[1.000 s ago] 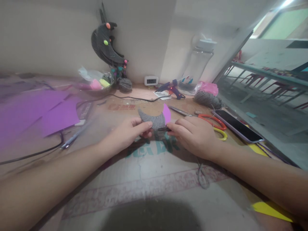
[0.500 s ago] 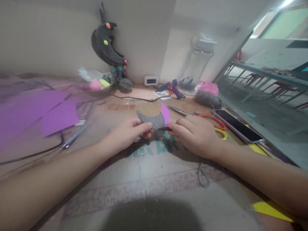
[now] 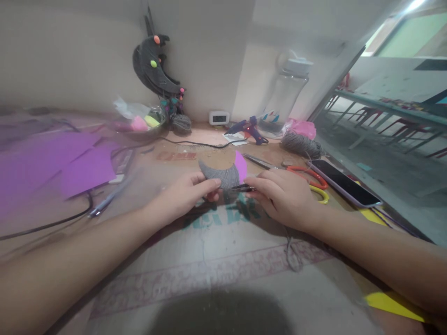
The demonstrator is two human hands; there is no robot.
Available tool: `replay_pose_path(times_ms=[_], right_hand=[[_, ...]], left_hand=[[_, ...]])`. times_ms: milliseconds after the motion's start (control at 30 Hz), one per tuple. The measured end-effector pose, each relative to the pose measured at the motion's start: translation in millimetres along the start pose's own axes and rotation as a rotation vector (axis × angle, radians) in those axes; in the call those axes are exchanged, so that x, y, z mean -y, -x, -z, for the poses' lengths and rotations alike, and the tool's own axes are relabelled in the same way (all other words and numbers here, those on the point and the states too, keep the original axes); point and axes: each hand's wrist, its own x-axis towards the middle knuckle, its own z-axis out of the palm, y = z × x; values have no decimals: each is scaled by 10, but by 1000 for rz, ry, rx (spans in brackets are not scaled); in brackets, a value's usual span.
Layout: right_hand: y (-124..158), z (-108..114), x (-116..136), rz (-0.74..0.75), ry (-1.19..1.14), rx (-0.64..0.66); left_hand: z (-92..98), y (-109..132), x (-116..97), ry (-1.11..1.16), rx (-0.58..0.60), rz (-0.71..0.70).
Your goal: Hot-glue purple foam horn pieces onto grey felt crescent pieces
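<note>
My left hand (image 3: 186, 195) pinches the lower edge of a crescent shape (image 3: 220, 173) wound in grey yarn, its right tip still bare purple (image 3: 240, 166). My right hand (image 3: 282, 193) is closed beside it on the right, pinching a thin dark strand or tool (image 3: 241, 187) that points at the crescent. A grey yarn strand (image 3: 292, 253) trails from under my right wrist down over the cardboard.
Scissors with orange and yellow handles (image 3: 312, 179), a phone (image 3: 344, 182), a grey yarn ball (image 3: 302, 144) and a glue gun (image 3: 248, 128) lie to the right and behind. Purple paper sheets (image 3: 63, 167) and cables (image 3: 52, 223) lie left. A finished dark crescent (image 3: 153, 65) leans on the wall.
The crescent has shifted slightly up and left in my left hand. My right hand has slid a little to the right, showing more of the dark strand.
</note>
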Motion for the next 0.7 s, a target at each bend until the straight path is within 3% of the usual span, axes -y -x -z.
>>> replay_pose_path(times_ms=[700], right_hand=[[-2,-68,29,30,-38,19]], left_hand=[[4,-9,67,-76,65,-20]])
